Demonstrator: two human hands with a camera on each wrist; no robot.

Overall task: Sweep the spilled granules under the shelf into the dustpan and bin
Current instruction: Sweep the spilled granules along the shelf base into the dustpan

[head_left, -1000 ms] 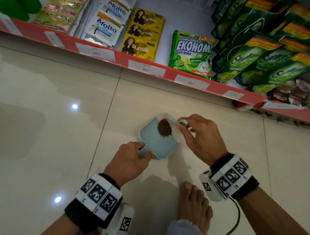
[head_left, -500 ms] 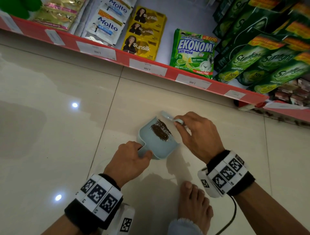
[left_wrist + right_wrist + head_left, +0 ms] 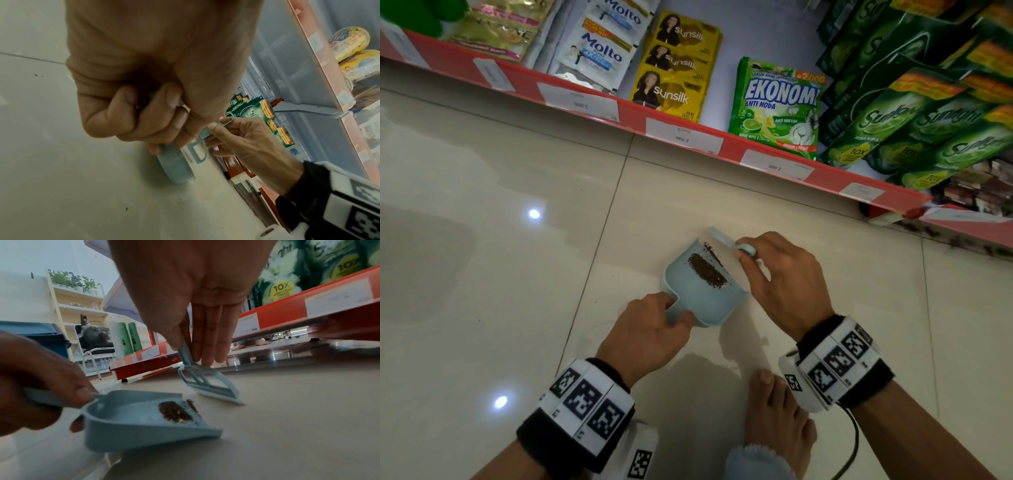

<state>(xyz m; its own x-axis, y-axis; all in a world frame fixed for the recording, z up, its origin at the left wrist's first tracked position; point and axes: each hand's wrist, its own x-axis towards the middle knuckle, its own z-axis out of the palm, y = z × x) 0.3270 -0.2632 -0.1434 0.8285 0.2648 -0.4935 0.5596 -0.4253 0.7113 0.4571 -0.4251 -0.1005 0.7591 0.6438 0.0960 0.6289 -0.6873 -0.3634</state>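
Observation:
A light blue dustpan (image 3: 705, 301) lies on the floor tiles with a dark brown strip of granules (image 3: 707, 270) near its lip. My left hand (image 3: 674, 310) grips the pan's handle; the left wrist view shows the fingers curled round it (image 3: 164, 113). My right hand (image 3: 746, 251) pinches the handle of a small blue brush (image 3: 722, 240). In the right wrist view the brush head (image 3: 213, 389) stands on the floor just past the pan's lip (image 3: 205, 423). A thin line of granules (image 3: 192, 405) lies at the lip.
A red-edged bottom shelf (image 3: 688, 133) with sachets and detergent packs runs across the back. Dark specks (image 3: 962, 240) lie under it at the right. A blue bin (image 3: 41, 335) stands far left in the right wrist view. My bare foot (image 3: 780, 421) is just behind the pan.
The round heap of granules has spread into a long strip near the lip. The brush has moved from over the heap to the floor beyond the pan. My left hand keeps its hold.

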